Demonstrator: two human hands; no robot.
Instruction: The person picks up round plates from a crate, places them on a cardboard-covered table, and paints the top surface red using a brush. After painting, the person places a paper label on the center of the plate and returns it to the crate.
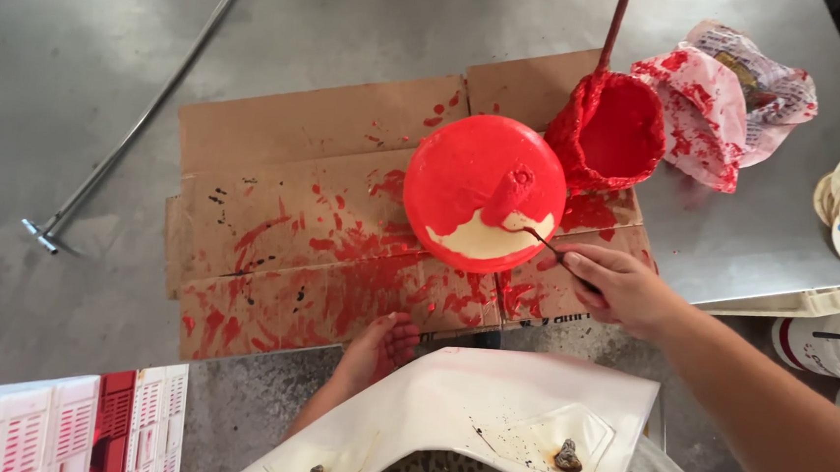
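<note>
At the disc's near edge, I see the right hand [618, 287] pinching a thin brush [543, 245], its tip on the cream patch of the red disc [473, 186]. The disc lies on paint-smeared cardboard [284, 207], a red pot [613, 131] just beyond. The left hand [380, 350], fingers curled, rests on the cardboard's near edge, gripping nothing.

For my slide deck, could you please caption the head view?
Right hand brushes red paint onto a round disc over stained cardboard; left hand rests nearby.
</note>
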